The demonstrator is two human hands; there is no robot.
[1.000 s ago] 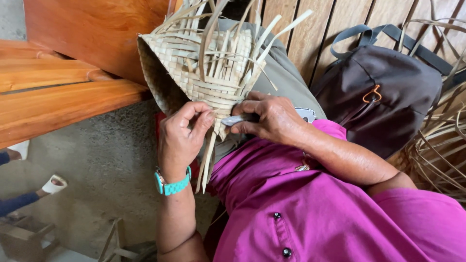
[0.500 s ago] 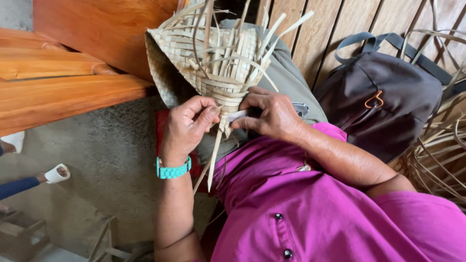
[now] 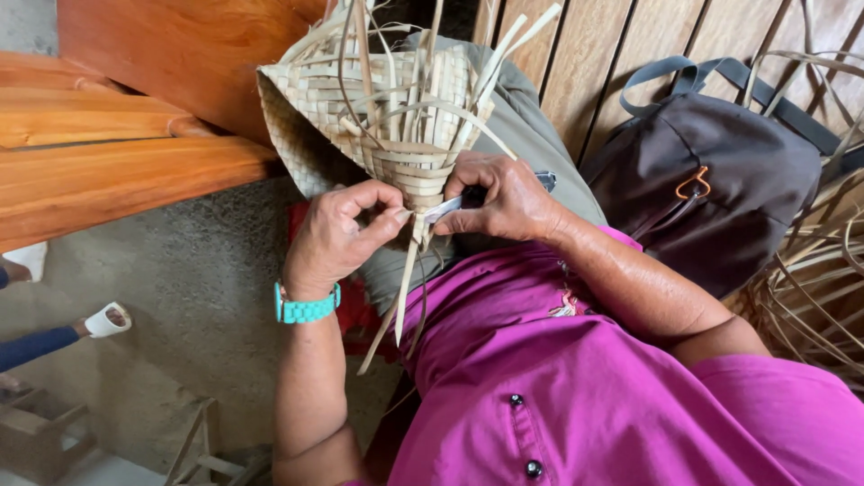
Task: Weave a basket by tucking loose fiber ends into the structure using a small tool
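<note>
A half-woven basket [image 3: 378,108] of pale flat straw strips rests on my lap, its loose strip ends sticking up and out. My left hand [image 3: 337,238], with a turquoise watch [image 3: 306,309] on the wrist, pinches a long strip [image 3: 400,292] that hangs from the basket's lower tip. My right hand [image 3: 504,198] presses against the same tip and holds a small metal blade [image 3: 443,211] whose tip meets the strip beside my left fingers. The blade's other end shows past my knuckles.
A dark backpack [image 3: 720,189] with grey straps leans on the wooden slat wall at right. Loose straw strips [image 3: 810,288] pile beside it. A reddish wooden bench [image 3: 117,171] runs at left. Another person's foot in a white shoe [image 3: 106,319] shows at lower left on the concrete floor.
The basket has tilted and come closer to me. My left hand shifted from gripping the woven tip to pinching the hanging strip, and the blade now meets it.
</note>
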